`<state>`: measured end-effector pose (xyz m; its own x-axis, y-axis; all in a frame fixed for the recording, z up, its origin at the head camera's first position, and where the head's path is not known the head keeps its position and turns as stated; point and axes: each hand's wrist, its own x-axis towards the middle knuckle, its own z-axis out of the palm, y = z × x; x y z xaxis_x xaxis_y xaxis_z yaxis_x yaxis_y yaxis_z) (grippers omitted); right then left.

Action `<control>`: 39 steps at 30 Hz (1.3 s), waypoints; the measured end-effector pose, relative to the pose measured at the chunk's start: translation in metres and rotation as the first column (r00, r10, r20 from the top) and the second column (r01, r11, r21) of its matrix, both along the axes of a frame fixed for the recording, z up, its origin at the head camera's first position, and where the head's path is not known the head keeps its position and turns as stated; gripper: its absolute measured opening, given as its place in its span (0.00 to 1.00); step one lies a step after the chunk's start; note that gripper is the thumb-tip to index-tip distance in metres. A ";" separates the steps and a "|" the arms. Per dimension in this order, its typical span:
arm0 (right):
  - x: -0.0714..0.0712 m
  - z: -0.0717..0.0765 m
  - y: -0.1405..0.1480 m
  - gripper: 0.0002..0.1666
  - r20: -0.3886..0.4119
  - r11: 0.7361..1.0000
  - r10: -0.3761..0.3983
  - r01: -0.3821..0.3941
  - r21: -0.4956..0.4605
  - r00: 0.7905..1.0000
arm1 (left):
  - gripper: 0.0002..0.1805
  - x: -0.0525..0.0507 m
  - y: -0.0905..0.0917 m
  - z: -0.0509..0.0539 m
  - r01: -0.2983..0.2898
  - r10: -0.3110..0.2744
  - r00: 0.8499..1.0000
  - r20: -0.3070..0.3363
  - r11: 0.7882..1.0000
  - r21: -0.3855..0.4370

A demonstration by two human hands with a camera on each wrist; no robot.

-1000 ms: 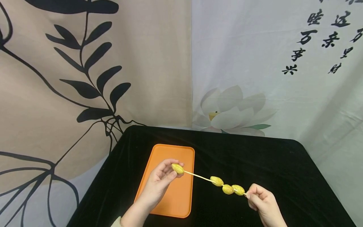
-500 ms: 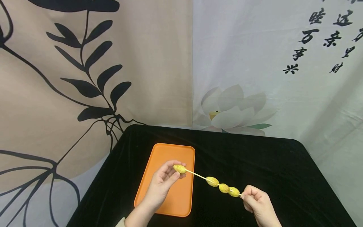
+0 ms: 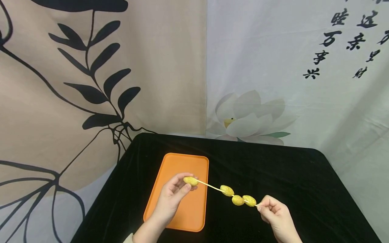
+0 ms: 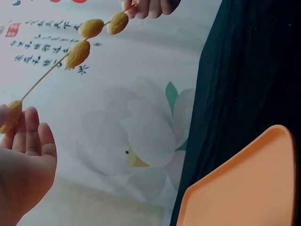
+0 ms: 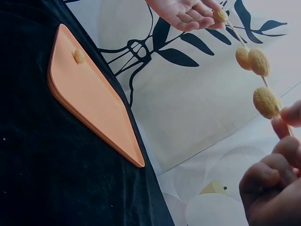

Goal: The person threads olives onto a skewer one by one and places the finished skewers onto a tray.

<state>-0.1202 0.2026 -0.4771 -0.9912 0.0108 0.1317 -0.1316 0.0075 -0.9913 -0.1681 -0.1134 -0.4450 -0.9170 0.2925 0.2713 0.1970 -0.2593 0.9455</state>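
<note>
While the left hand (image 3: pixel 171 195) grips one yellow oval bead (image 3: pixel 190 181), the right hand (image 3: pixel 277 215) pinches the skewer (image 3: pixel 209 185).
Skewer, bearing three further beads (image 3: pixel 238 200), spans the head view's lower centre, partly overlapping the orange tray (image 3: pixel 186 163).

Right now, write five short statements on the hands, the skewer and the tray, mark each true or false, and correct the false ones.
1. The left hand pinches a yellow date-like piece at one end of the skewer. True.
2. The right hand rests on the orange tray. False: it pinches the skewer's other end.
3. Three more pieces sit along the skewer between the hands. True.
4. No piece lies on the tray. False: the right wrist view shows one loose piece there.
5. The tray lies on a black cloth. True.
</note>
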 end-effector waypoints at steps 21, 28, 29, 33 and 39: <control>0.002 0.012 0.009 0.15 -0.071 0.967 -0.048 0.065 0.247 0.996 | 0.12 0.000 0.000 -0.001 -0.067 0.063 0.996 -0.063 0.996 -0.064; 0.004 0.015 0.006 0.15 -0.078 0.970 -0.016 0.034 0.242 0.997 | 0.13 -0.001 0.002 0.002 -0.084 0.082 0.996 -0.021 0.993 -0.086; 0.004 0.015 0.006 0.15 -0.079 0.971 -0.012 0.031 0.239 0.997 | 0.13 -0.001 0.002 0.002 -0.088 0.087 0.996 -0.014 0.992 -0.090; 0.004 0.014 0.005 0.16 -0.085 0.968 -0.020 0.041 0.247 0.996 | 0.13 -0.002 0.004 0.002 -0.096 0.097 0.995 0.011 0.991 -0.096; 0.005 0.014 0.003 0.16 -0.098 0.966 -0.052 0.075 0.249 0.994 | 0.15 -0.002 0.008 0.002 -0.103 0.107 0.993 0.045 0.991 -0.087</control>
<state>-0.1151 0.2055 -0.4629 -0.9735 0.0285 0.2268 -0.2113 0.2665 -0.9404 -0.1703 -0.1050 -0.4431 -0.9554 0.2142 0.2035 0.1716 -0.1583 0.9724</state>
